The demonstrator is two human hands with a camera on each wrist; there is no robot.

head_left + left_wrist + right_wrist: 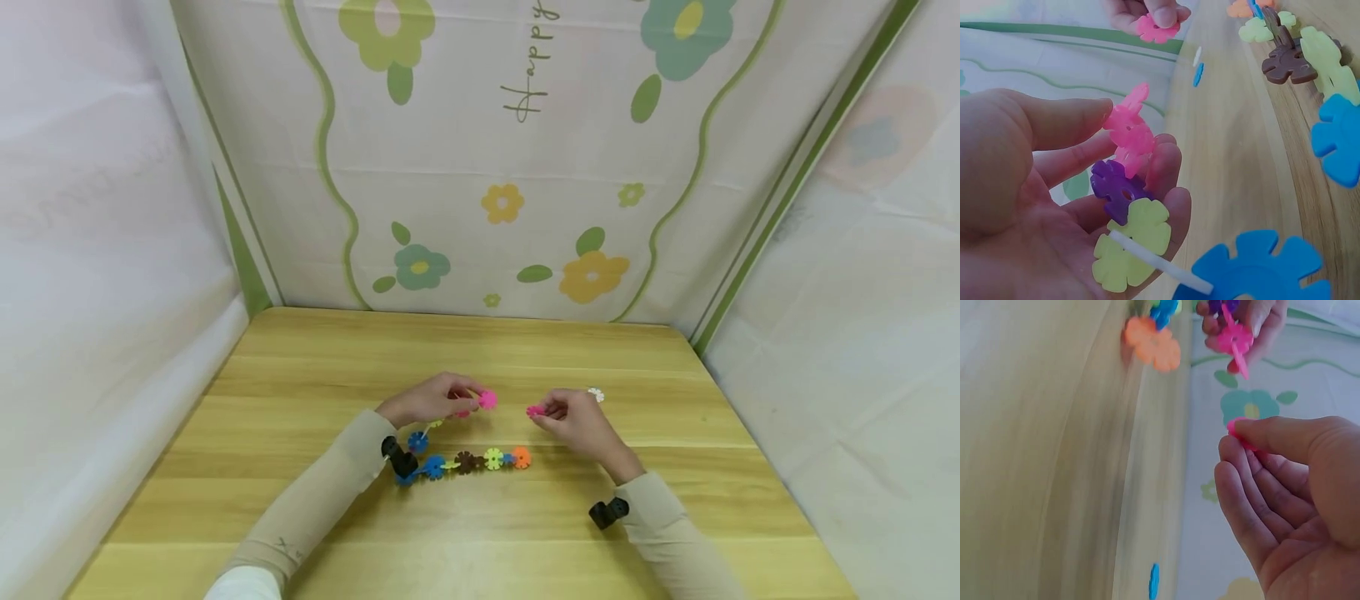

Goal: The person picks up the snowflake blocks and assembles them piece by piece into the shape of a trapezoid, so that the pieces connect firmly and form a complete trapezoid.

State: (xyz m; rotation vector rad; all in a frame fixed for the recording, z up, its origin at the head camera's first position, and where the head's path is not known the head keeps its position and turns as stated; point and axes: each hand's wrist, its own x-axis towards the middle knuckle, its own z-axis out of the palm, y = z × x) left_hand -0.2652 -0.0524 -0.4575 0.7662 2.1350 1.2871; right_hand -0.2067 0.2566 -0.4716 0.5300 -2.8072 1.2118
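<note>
My left hand holds one end of a chain of notched plastic flower discs, with thumb and fingers about its pink discs. Behind these, a purple disc and a pale yellow-green disc lie along the fingers. A white disc, seen edge-on, joins the yellow-green one to a blue disc. The chain bends round on the table to brown discs and an orange disc at its other end. Apart from the chain, my right hand pinches a single pink disc between thumb and fingertips.
Beyond the right hand, a loose white disc lies on the wooden table. A loose blue disc lies near it. Flower-printed cloth walls enclose the table at the back and both sides.
</note>
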